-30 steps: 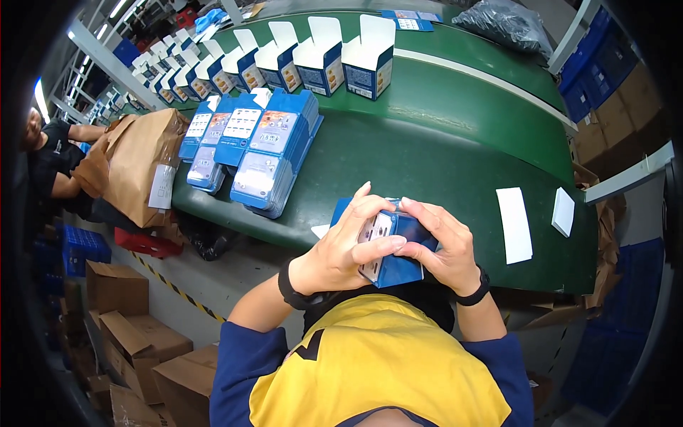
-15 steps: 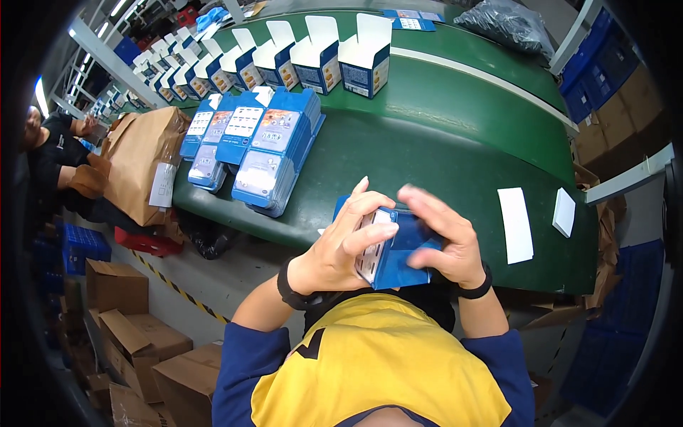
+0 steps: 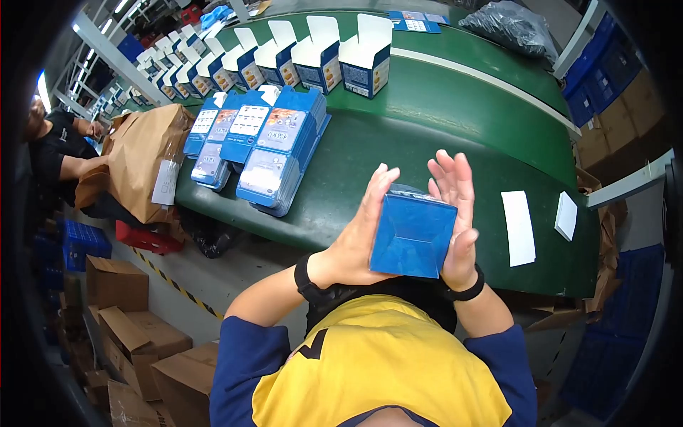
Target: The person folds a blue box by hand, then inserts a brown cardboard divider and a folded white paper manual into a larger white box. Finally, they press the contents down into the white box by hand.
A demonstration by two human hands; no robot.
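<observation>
Box: the blue box (image 3: 413, 238) is held up between the two palms at the bench's near edge, in front of the yellow-and-blue shirt (image 3: 384, 356); its plain, faintly creased face is turned to the camera.
Left hand: the left hand (image 3: 353, 245) is laid along the box's nine o'clock side, its fingers straight and together; its thumb is hidden, so whether a grip is closed cannot be told.
Right hand: the right hand (image 3: 464, 203) is set against the three o'clock side, its fingers stretched and slightly apart, its thumb held off from them.
Bench: the green bench (image 3: 334, 188) is spread beyond the hands.
Cards: from the box, a white strip (image 3: 518, 228) and a small white stack (image 3: 566, 215) are laid at three o'clock.
Flat cartons: two blue piles (image 3: 267, 174) are stacked side by side at ten o'clock.
Open boxes: a row (image 3: 366, 75) is stood with white flaps raised, stretched from near twelve round to ten o'clock.
Grey bag: a bulging plastic bag (image 3: 511, 30) is placed at one o'clock.
Sack: a brown paper sack (image 3: 142, 167) is seen between nine and ten, touched by a co-worker's arm (image 3: 82, 165).
Floor: brown cartons (image 3: 188, 377) are gathered at eight o'clock.
</observation>
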